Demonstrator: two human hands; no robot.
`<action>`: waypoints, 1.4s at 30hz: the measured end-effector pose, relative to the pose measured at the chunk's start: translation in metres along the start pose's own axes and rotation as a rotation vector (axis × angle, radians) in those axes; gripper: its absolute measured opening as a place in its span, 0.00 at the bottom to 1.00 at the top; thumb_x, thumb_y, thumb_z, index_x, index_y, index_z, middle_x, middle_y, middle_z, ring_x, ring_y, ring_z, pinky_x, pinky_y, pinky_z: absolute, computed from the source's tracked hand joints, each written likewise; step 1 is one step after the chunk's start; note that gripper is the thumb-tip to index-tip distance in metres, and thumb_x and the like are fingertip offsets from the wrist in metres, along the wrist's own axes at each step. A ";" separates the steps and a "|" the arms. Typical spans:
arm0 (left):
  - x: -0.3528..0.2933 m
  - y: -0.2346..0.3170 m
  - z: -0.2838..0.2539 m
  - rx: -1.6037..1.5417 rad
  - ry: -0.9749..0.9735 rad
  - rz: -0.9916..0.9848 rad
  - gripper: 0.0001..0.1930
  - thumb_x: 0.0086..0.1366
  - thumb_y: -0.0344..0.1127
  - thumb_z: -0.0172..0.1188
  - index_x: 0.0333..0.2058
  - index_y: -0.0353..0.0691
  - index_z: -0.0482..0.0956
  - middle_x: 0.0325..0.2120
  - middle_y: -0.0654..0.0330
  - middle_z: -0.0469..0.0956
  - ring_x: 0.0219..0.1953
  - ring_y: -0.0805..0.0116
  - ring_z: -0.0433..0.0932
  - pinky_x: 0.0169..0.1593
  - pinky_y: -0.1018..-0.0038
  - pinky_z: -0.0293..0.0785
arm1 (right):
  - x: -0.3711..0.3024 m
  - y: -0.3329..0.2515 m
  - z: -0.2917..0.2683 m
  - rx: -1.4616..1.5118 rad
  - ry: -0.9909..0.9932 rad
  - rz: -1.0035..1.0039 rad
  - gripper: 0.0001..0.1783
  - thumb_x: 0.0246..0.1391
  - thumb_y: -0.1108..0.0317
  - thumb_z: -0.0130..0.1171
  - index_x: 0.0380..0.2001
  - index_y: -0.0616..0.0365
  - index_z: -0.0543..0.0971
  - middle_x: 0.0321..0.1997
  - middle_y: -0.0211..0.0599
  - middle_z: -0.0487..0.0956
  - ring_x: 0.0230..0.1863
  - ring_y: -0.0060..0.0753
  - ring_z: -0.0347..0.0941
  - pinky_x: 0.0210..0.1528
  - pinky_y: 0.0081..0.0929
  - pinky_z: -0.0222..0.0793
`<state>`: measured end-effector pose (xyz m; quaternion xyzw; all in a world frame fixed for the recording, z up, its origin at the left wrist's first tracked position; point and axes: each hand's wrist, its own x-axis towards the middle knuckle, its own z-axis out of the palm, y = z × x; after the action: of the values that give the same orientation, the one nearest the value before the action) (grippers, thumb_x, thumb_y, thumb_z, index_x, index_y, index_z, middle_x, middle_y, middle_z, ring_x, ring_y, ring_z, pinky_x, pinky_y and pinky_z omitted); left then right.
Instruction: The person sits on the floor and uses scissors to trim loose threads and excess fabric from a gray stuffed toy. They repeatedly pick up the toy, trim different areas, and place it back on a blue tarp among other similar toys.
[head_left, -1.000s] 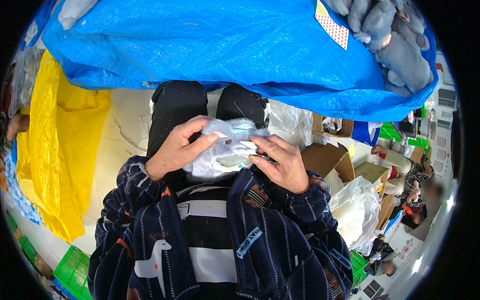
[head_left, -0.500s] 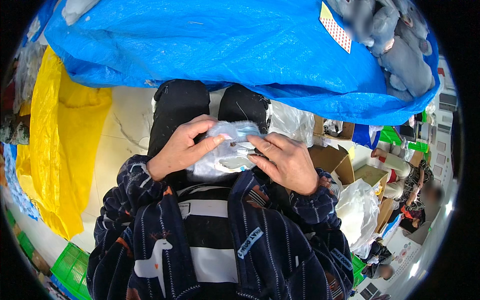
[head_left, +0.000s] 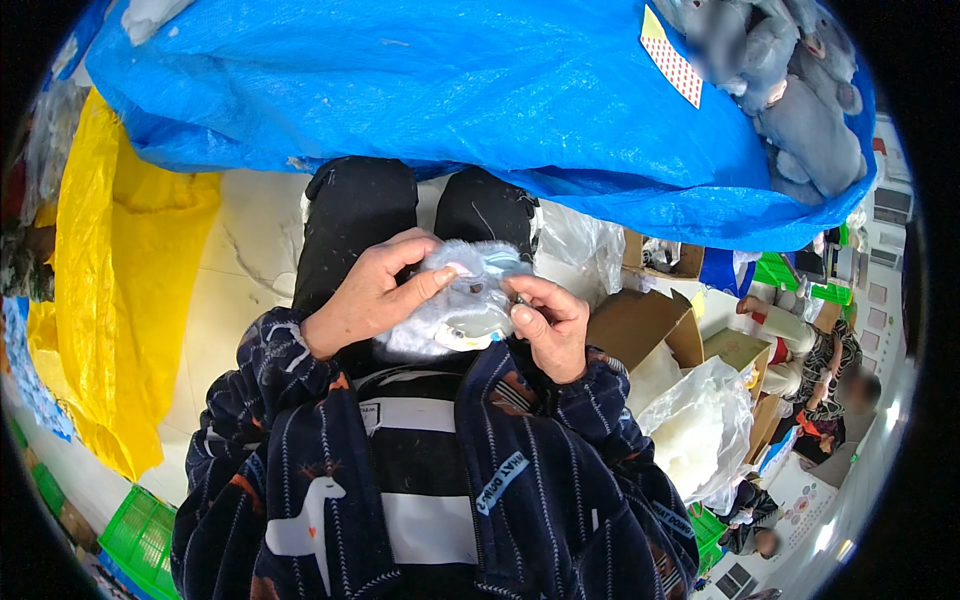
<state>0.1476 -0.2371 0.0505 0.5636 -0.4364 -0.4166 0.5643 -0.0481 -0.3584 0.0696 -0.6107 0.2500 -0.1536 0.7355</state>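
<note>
A fluffy light grey plush piece (head_left: 415, 328) rests over my lap, with pink and pale blue cloth along its far edge. My left hand (head_left: 368, 295) grips it from the left, thumb pressed beside the pink patch. On its near side shows a rounded, pale opening or patch with a whitish rim (head_left: 470, 338); I cannot tell which. At the plush's right side is my right hand (head_left: 553, 325), thumb and forefinger pinched together. Whatever lies between those fingertips is too small to name.
A big blue woven sheet (head_left: 430, 90) spreads ahead, with several grey plush toys (head_left: 810, 130) at its far right. A yellow sheet (head_left: 125, 300) hangs at left. Cardboard boxes (head_left: 650, 320) and a clear bag of white stuffing (head_left: 690, 435) stand at right; other people sit beyond.
My right hand has drawn back slightly toward me, its fingers now pinched near the plush's edge rather than lying over it. My left hand keeps its hold.
</note>
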 end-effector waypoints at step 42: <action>-0.040 -0.004 -0.025 -0.404 0.160 -0.383 0.23 0.69 0.48 0.35 0.53 0.37 0.63 0.45 0.57 0.71 0.45 0.71 0.70 0.46 0.76 0.67 | -0.023 0.012 -0.029 -0.637 0.508 0.011 0.08 0.51 0.70 0.57 0.27 0.67 0.77 0.23 0.29 0.75 0.28 0.17 0.66 0.34 0.18 0.65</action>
<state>0.1606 -0.1923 0.0465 0.5431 -0.1842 -0.5481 0.6088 -0.0843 -0.3672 0.0589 -0.7491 0.4621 -0.2108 0.4252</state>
